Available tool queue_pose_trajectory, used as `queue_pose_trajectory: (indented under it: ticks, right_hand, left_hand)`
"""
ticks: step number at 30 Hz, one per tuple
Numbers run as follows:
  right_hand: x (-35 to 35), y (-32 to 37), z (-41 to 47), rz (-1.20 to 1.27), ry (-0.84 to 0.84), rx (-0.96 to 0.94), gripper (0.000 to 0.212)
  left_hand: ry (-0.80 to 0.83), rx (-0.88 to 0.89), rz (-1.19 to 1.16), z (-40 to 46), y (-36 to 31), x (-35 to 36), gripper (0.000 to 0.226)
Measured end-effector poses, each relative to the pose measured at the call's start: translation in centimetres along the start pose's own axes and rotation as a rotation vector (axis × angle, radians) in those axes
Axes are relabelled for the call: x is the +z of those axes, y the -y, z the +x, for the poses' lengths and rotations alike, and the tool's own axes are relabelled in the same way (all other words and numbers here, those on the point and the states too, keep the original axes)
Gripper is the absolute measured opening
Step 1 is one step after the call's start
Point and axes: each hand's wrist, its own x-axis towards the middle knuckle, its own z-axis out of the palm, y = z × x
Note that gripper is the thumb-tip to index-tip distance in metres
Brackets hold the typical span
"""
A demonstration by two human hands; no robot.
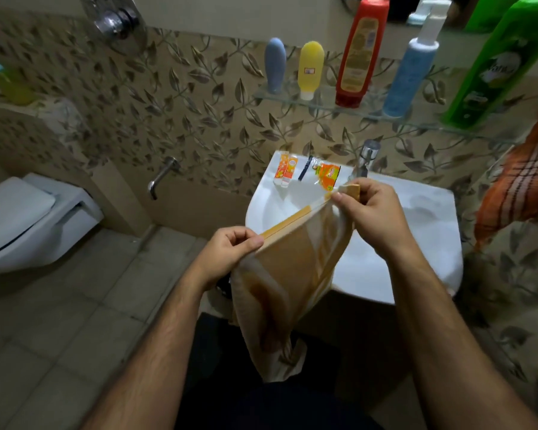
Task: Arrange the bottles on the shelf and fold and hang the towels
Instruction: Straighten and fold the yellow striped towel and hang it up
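Note:
A yellow-and-cream towel [288, 283] hangs in front of the white sink [416, 243]. My left hand [227, 252] pinches its top edge at the left corner. My right hand [370, 212] grips the other corner, higher and to the right, so the edge stretches taut between them. On the glass shelf [323, 102] stand several bottles: a grey-blue one [275, 65], a yellow one [310, 69], a red one [359, 54], a blue pump bottle [412, 69] and a green one [497, 63]. An orange checked towel [522, 184] hangs at the far right.
Small orange tubes and a sachet [308, 173] lie on the sink's back rim near the tap [365, 159]. A white toilet [28, 218] is at the left, with a wall spout [162, 178] beside it. Tiled floor lies below left.

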Motion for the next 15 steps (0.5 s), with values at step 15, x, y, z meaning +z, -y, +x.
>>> queue_pose_trajectory:
  ticks: [15]
  right_hand:
    - [3.6,-2.0,-5.7,0.19,-0.258,0.138,0.01]
  left_hand:
    - [-0.662,-0.109,0.436,-3.6,-4.2,-0.4,0.019]
